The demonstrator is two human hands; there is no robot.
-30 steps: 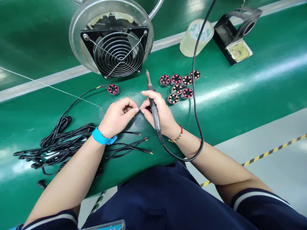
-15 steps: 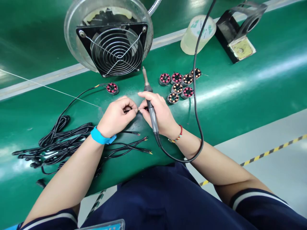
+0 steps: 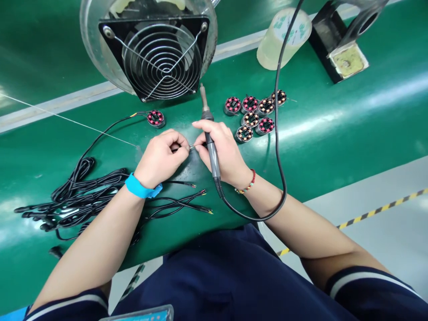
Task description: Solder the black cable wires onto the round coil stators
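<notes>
My left hand (image 3: 163, 156) is closed in a pinch on a black cable (image 3: 174, 150), whose thin bare wire ends (image 3: 191, 147) poke out past the fingertips. Just to the right, my right hand (image 3: 224, 154) has thumb and fingertips drawn together at those wire ends. It also carries a soldering iron (image 3: 213, 156), lying across the fingers with its metal tip pointing away toward the fan. Whether the right fingertips hold anything else is hidden. Beyond my left hand sits a small round motor coil (image 3: 156, 118) with pink windings, joined to a black cable.
Several similar coils (image 3: 250, 119) cluster right of my hands. Bundled black cables (image 3: 90, 191) lie at left, some under my left forearm. A grilled fan (image 3: 166, 70), a tape roll (image 3: 284, 40) and an iron stand (image 3: 344, 49) line the back. The iron's cord (image 3: 277, 133) loops over my right forearm.
The view has shifted slightly, so the fan and stand appear higher. Both hands stay together at the wire ends, with slightly more bare wire showing between the fingertips.
</notes>
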